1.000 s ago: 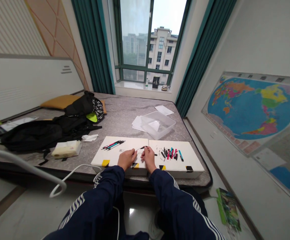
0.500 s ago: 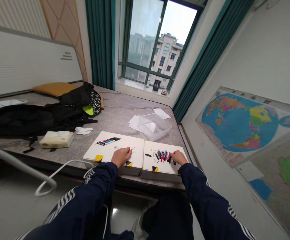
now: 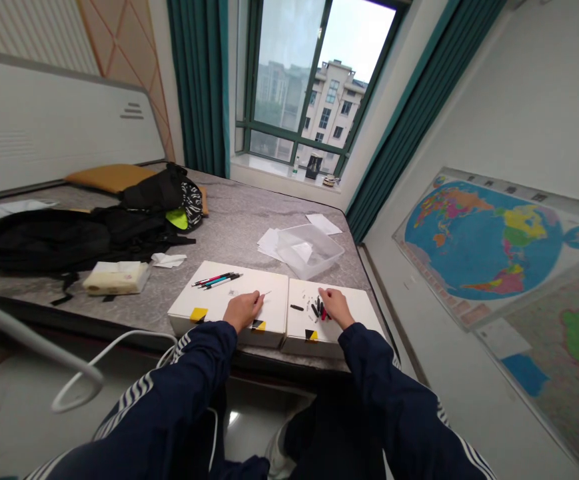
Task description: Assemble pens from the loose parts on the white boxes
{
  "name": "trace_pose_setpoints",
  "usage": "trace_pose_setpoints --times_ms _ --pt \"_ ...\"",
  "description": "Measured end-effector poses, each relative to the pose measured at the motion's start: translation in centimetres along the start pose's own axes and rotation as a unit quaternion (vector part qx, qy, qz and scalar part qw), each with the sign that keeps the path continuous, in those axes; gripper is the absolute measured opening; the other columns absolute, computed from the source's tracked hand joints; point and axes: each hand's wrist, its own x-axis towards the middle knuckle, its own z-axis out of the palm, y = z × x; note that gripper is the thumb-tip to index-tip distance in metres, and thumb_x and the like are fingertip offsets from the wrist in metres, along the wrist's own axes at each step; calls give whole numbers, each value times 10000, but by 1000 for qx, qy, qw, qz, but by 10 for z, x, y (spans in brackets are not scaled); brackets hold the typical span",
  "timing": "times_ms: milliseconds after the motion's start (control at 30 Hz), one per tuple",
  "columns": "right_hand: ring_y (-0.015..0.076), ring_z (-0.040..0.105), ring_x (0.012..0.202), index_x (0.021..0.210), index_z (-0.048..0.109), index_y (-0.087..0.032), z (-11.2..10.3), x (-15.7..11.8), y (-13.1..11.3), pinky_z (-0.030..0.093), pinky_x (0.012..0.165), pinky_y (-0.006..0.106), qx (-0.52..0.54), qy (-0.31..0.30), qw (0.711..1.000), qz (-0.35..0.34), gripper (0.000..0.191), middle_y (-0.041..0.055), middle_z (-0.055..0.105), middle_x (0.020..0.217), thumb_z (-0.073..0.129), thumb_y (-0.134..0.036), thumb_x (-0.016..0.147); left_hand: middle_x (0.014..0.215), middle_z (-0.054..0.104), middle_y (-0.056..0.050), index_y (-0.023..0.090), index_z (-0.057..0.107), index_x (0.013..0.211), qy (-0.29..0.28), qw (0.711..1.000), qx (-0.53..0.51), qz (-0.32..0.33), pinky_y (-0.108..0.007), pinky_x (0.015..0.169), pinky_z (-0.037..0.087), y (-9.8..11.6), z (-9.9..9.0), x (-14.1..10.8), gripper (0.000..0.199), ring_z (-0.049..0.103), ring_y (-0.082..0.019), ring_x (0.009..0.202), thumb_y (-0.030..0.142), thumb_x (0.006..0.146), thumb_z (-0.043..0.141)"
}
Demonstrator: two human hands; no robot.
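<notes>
My left hand (image 3: 242, 311) is closed above the left white box (image 3: 199, 291), gripping a thin pale pen refill (image 3: 268, 293) whose end sticks out past the fingers to the right. On that box's far part lies a small bunch of assembled pens (image 3: 218, 280). Over the right white box, my right hand (image 3: 336, 307) has its fingers drawn together at the pile of black and red pen parts (image 3: 316, 309). The hand covers part of this pile, and what its fingertips hold, if anything, is hidden. One black part (image 3: 296, 307) lies apart on the left.
Behind the boxes stands a clear plastic bin (image 3: 314, 252) beside white papers (image 3: 269, 244). A tissue pack (image 3: 116, 278), a crumpled tissue (image 3: 168, 260) and a black backpack (image 3: 69, 240) are at left. A white cable (image 3: 114, 347) hangs by the bed's front edge.
My right hand has moved left and slightly up across the pen parts, now covering more of the colored ones. My left hand stays nearly still with the refill.
</notes>
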Motion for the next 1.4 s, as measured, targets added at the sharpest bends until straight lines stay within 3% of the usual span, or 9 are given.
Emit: trace_pose_setpoints --times_ms 167,333,567,733,900,1000,1200,1300,1400 --pt "105 466 381 635 575 -167 95 -28 -80 346 376 203 322 -157 933 29 414 -21 515 452 564 -541 810 860 696 -80 221 601 943 -11 1000 -6 -9 -271 671 376 3 -6 -1 432 641 -199 817 449 981 236" --pt "85 508 424 710 555 -172 152 -38 -119 453 412 200 567 -80 809 134 322 -29 536 547 649 -475 762 890 700 -78 219 587 951 -26 999 -10 15 -271 671 381 3 -8 -1 404 646 -200 825 405 989 230" --pt "111 551 479 755 603 -158 95 -14 -73 439 410 199 477 15 873 106 340 6 594 610 642 -496 743 893 697 -85 216 588 976 -23 999 -40 7 -277 680 396 3 -8 -2 390 647 -203 833 401 989 245" --pt "120 537 401 571 595 -152 20 3 -8 391 427 208 130 -74 983 111 306 26 576 451 654 -398 743 882 695 -81 210 582 966 -14 999 -32 19 -275 667 392 1 -6 -2 409 650 -201 815 405 991 224" --pt "153 579 420 487 582 -165 -7 12 17 404 463 218 -113 -163 971 133 287 55 572 400 720 -326 679 847 692 -76 212 578 961 -11 1000 -14 12 -277 650 384 -1 -3 -3 401 647 -205 772 414 985 233" --pt "180 613 488 499 578 -164 -8 13 16 405 474 230 -144 -151 968 139 320 87 614 469 722 -380 686 847 690 -71 210 569 955 -15 1000 -16 17 -275 643 378 0 -5 -3 366 645 -201 774 395 980 254" --pt "182 608 589 530 586 -167 15 0 -13 407 543 254 -37 29 998 43 432 95 640 571 481 -397 881 852 681 -75 206 551 980 -12 999 -33 33 -288 653 383 1 -11 -4 278 640 -208 786 318 963 297" --pt "137 558 496 588 628 -154 58 -20 -45 404 498 231 154 -60 986 -3 382 40 606 531 539 -421 847 860 676 -70 214 547 990 -6 998 -43 39 -284 664 387 0 -11 -4 278 638 -203 800 315 968 288" --pt "107 530 432 850 683 -142 107 -37 -77 393 411 204 370 -122 920 31 331 1 608 581 615 -459 780 874 677 -58 228 545 1003 -6 997 -54 62 -276 661 389 0 -10 -3 276 637 -194 799 311 971 284"
